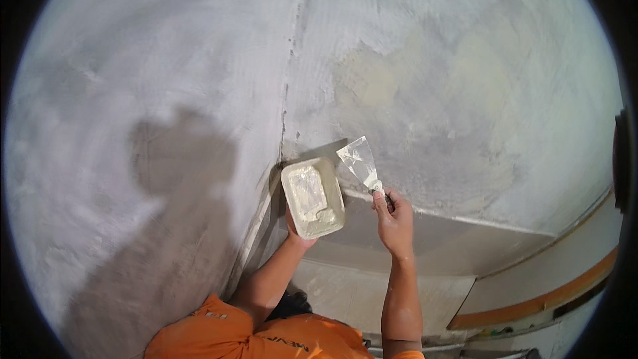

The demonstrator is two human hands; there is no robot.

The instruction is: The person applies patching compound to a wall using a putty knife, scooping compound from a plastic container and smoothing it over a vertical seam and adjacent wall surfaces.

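Note:
My left hand (299, 235) supports a pale, rectangular plastic tub (337, 203) from below, and most of its fingers are hidden behind the tub. Creamy filler (307, 189) lies in the bottom and smears the inner sides. To the right, my right hand (397, 222) is closed around the handle of a putty knife (359, 161). Its wide blade points up and slightly left, with filler smeared on it. The blade is beside the tub's upper right corner, seemingly apart from it. Both hands are in front of the wall corner.
Two grey plastered walls meet at a rough vertical corner seam (286, 106). Damp-looking beige patches (375, 80) mark the right wall. Below it runs a ledge edge (465, 221), and an orange-brown strip (531, 306) curves at lower right. My shadow (179, 159) falls on the left wall.

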